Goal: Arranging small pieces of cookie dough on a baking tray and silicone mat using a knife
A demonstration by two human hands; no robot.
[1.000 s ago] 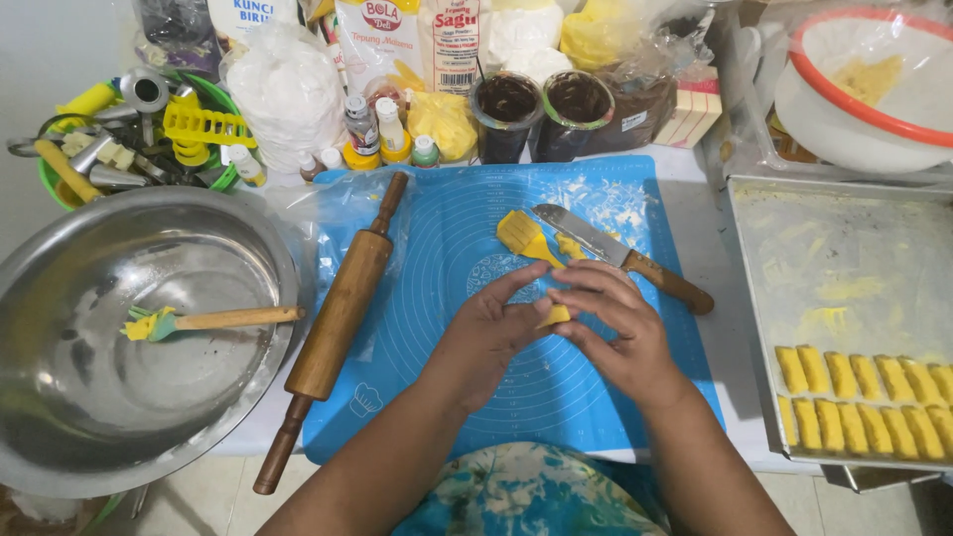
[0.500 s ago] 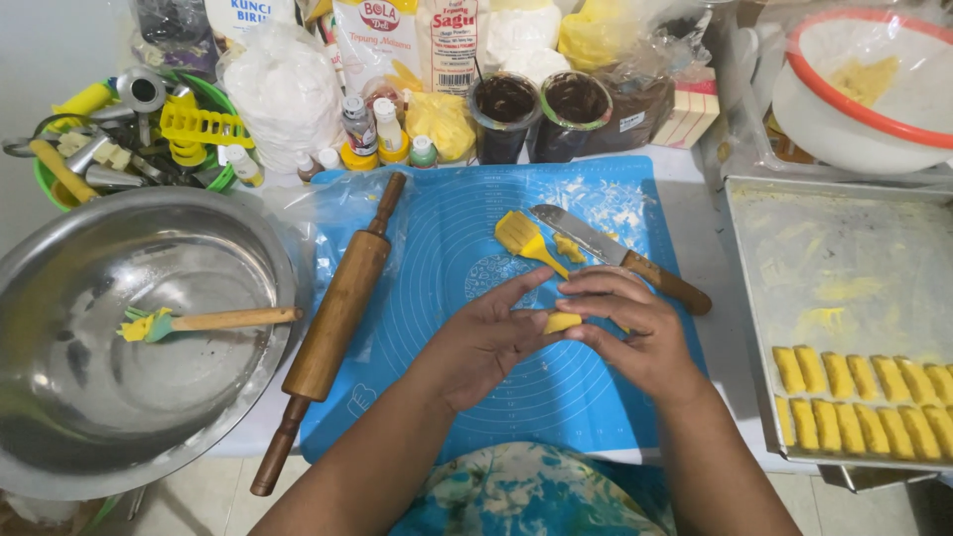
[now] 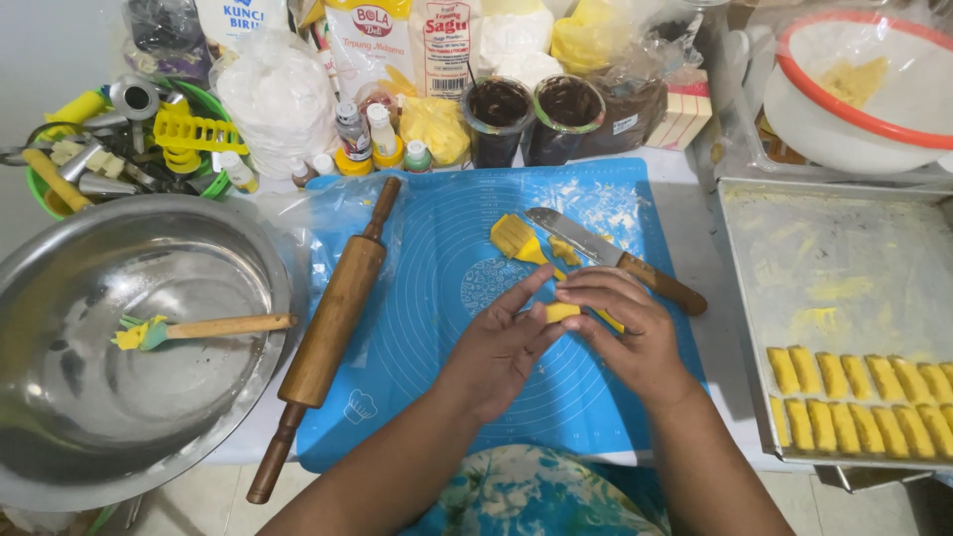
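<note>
Both hands meet over the blue mat (image 3: 437,328), and between them they pinch a small yellow dough piece (image 3: 562,312). The left hand (image 3: 501,347) grips it with thumb and fingertips; the right hand (image 3: 635,333) curls its fingers round the other end. On the mat's far side lie a knife (image 3: 606,256) and more dough (image 3: 518,238). A rolling pin (image 3: 328,328) rests on the mat's left edge, and a tray (image 3: 844,268) of shaped pieces stands to the mat's right.

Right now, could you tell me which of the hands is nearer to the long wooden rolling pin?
The left hand; it lies just right of the long wooden rolling pin on the blue mat. The right hand is farther right, beyond the left.
</note>
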